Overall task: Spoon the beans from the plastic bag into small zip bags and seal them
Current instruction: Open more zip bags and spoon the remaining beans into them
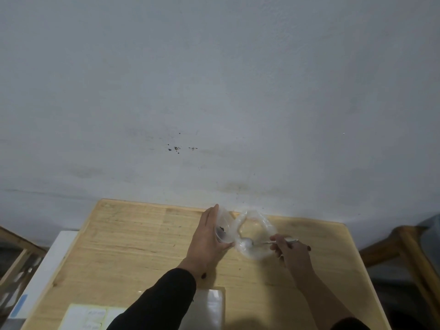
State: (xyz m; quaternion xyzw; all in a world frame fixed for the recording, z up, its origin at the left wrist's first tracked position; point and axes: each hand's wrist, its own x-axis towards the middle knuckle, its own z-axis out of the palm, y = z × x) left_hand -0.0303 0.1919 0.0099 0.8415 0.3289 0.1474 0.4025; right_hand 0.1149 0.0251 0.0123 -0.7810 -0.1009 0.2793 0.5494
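My left hand (pixel 208 236) holds a small clear zip bag (pixel 223 228) upright and open, thumb under its lower edge; a few dark beans show inside it. Just to its right the larger clear plastic bag (pixel 257 232) lies on the wooden table (pixel 133 248) with its mouth rolled open. My right hand (pixel 291 253) pinches the handle of a metal spoon (pixel 247 242), and the spoon's bowl sits inside the plastic bag near its left rim. I cannot make out beans in the big bag through the glare.
A stack of flat clear zip bags (pixel 212 306) and a pale paper sheet (pixel 92 315) lie at the table's near edge. A white ledge (pixel 47 265) runs along the table's left side, wooden furniture (pixel 409 246) stands to the right, and a grey wall is close behind.
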